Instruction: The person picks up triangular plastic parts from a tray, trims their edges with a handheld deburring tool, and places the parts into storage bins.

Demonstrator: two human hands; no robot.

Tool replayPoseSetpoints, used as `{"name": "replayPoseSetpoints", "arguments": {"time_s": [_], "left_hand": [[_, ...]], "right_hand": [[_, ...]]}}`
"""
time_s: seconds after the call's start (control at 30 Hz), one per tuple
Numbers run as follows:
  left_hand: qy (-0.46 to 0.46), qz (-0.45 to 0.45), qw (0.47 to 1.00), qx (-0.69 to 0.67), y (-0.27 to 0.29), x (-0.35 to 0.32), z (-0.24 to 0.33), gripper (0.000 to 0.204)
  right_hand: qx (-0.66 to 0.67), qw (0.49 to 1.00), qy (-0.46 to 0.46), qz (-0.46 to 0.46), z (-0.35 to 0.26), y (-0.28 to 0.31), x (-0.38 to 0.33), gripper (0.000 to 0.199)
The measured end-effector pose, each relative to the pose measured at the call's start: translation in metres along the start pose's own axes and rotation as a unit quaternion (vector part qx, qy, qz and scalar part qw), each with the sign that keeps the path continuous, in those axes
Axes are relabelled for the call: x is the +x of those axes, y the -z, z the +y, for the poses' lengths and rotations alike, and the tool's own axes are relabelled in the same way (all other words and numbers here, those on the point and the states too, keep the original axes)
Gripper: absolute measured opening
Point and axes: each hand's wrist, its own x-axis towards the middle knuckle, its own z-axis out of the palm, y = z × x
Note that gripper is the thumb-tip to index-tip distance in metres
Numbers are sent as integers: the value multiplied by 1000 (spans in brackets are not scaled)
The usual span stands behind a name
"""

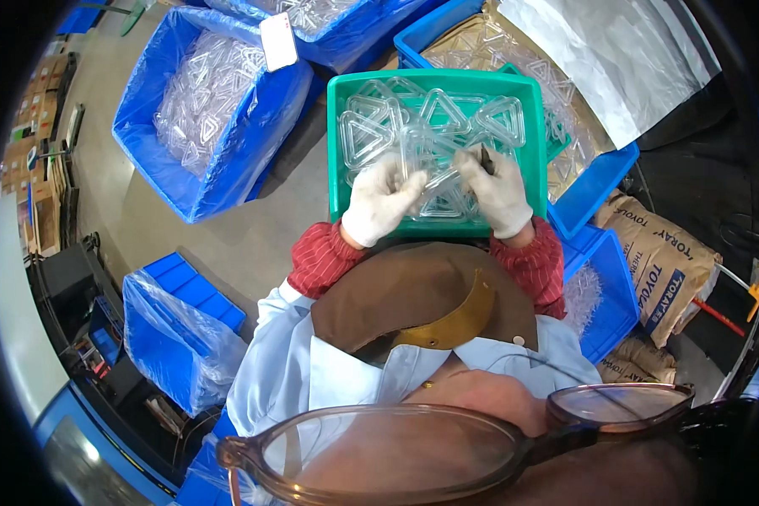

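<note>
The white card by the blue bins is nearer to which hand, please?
Left. In the view, the left hand is below and right of the white card; the right hand lies farther right.

Brown paper sack point(643, 249), large: dark capital lettering, repeated; blue printed panel point(673, 291), pale lettering. Second brown sack point(637, 364), below: dark lettering, partly hidden.

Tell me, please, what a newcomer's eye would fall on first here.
Probably the green tray at upper centre, piled with clear triangles, with white-gloved left hand and right hand at work over its near side. Next, perhaps, the blue bin at upper left and silvery sheet at upper right.
</note>
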Motion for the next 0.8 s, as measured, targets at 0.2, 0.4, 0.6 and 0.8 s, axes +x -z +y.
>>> {"name": "replayPoseSetpoints", "arguments": {"time_s": [0.2, 0.4, 0.6, 0.8], "left_hand": [[38, 107, 992, 54, 31, -3, 16, 15], [29, 246, 969, 6, 140, 27, 13, 26], [-60, 408, 854, -317, 236, 77, 29, 58], [127, -48, 954, -267, 52, 43, 36, 51]], "right_hand": [[-467, 879, 66, 76, 18, 12, 83, 41], [-584, 804, -77, -77, 29, 18, 128, 37], [-99, 993, -17, 57, 1, 40, 82, 24], [-295, 870, 365, 149, -14, 10, 26, 30]]}}
